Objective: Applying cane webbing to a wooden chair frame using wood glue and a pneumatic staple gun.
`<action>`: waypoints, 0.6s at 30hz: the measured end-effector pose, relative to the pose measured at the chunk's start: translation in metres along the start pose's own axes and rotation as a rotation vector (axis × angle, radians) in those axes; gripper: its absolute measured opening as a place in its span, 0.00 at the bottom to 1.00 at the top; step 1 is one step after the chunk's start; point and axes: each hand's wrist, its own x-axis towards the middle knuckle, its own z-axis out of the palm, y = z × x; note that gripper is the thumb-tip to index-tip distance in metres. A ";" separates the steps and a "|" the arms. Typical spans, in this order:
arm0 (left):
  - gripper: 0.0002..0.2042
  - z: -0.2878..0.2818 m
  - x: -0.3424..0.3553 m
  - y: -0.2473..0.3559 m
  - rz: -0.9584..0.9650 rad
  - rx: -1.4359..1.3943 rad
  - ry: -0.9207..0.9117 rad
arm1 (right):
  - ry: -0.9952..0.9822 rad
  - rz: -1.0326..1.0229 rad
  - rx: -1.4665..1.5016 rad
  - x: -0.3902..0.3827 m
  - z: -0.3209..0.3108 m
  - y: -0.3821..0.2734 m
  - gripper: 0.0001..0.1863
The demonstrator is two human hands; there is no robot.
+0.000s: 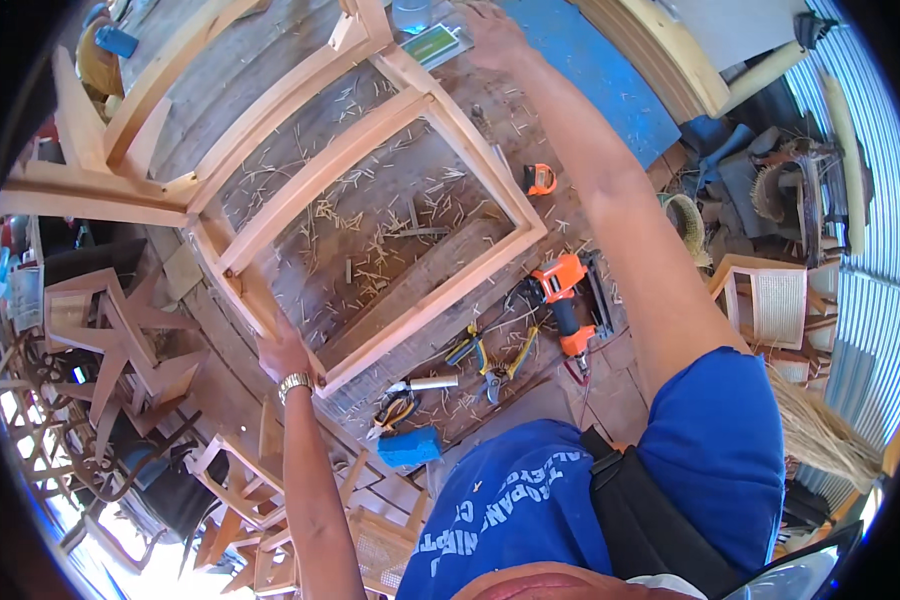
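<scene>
On the wooden table (515, 128) lies a big chair frame (432, 308), and it reaches from near the person's body up past the far side. The left hand (286, 356) has its fingers bent round the wood at the near left corner, so its grip looks nearly closed on the rail. The right hand (494, 40) is stretched far out, just beside a flat green and white box (433, 46). I cannot tell how far its fingers are bent, or if they hold anything.

To do this reach well, I think the left hand should press down gently, so the frame does not slide or tip. The right arm is best kept high, so it does not bump the orange tape measure (540, 180) or the orange and black power tool (562, 276). A firm hold near a corner should work better than a pinch.

The frame is pale, bare wood and looks smooth, with straight rails and 1 gently curved bar. Thin, dry bits of straw-like stuff (350, 215) lie all over inside it. The pliers (495, 385) have yellow handles and hard metal tips. The blue block (410, 448) looks soft and rough, like a sponge.
</scene>
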 end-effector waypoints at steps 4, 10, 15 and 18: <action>0.34 0.004 -0.002 0.014 0.014 -0.028 0.019 | 0.007 -0.270 -0.143 0.049 0.042 0.015 0.32; 0.34 -0.002 -0.003 0.010 -0.041 -0.027 0.029 | -0.269 -0.219 -0.062 0.047 0.009 -0.024 0.25; 0.34 0.005 0.004 -0.002 -0.051 -0.004 0.004 | -0.376 -0.175 -0.112 -0.002 -0.005 0.001 0.38; 0.34 0.007 0.003 0.004 -0.035 0.000 0.034 | -0.284 -0.232 -0.052 -0.032 0.010 0.052 0.36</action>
